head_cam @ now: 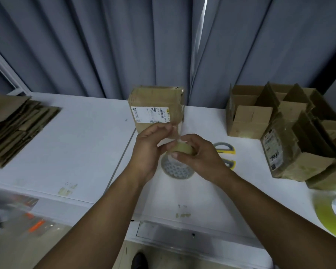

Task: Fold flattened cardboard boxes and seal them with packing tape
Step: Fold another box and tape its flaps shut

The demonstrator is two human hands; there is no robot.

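A folded cardboard box point(156, 105) with a white shipping label stands upright on the white table point(81, 136), just beyond my hands. My right hand point(198, 154) grips a roll of clear packing tape point(179, 162) held above the table in front of the box. My left hand point(149, 146) pinches the free end of the tape, and a short clear strip runs up from the roll toward the box's lower right corner.
A stack of flattened boxes point(17, 129) lies at the left. Several folded, open-topped boxes point(283, 125) crowd the right side. A second tape roll point(334, 212) sits at the right edge. Yellow-rimmed objects point(225, 149) lie behind my right hand. Grey curtains point(124, 45) hang behind.
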